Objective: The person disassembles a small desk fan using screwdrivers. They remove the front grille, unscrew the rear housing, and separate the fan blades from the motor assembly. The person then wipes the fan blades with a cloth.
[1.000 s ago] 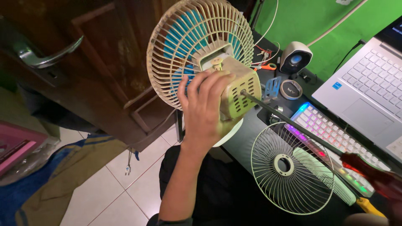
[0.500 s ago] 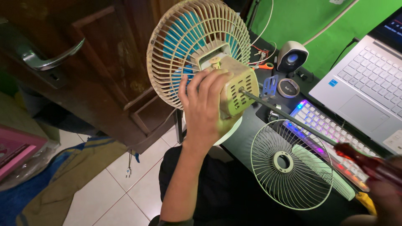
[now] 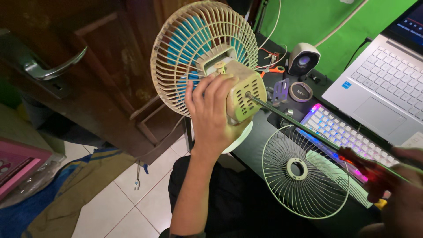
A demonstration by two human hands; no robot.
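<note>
The left hand [image 3: 211, 117] is wrapped around the cream motor housing [image 3: 241, 98] of a small fan [image 3: 203, 57], fingers curled over its top, holding the fan up off the desk with the back grille and blue blades facing away, toward 11 o'clock. The right hand [image 3: 398, 194], at 4 o'clock in the view, is closed around the red handle of a long screwdriver [image 3: 308, 132], whose tip sits in the back face of the housing. To do this well, the shaft should stay in line with the screw and press straight in while the left hand braces against the push, so the tip does not slip out. Room is tight: the shaft passes just above the loose front grille [image 3: 305, 172] lying on the desk and the lit keyboard [image 3: 341, 132], with the laptop [image 3: 387, 92] at 2 o'clock. The wooden door [image 3: 88, 79] stands close behind the fan at 9 o'clock; the open floor lies at 7 o'clock.
</note>
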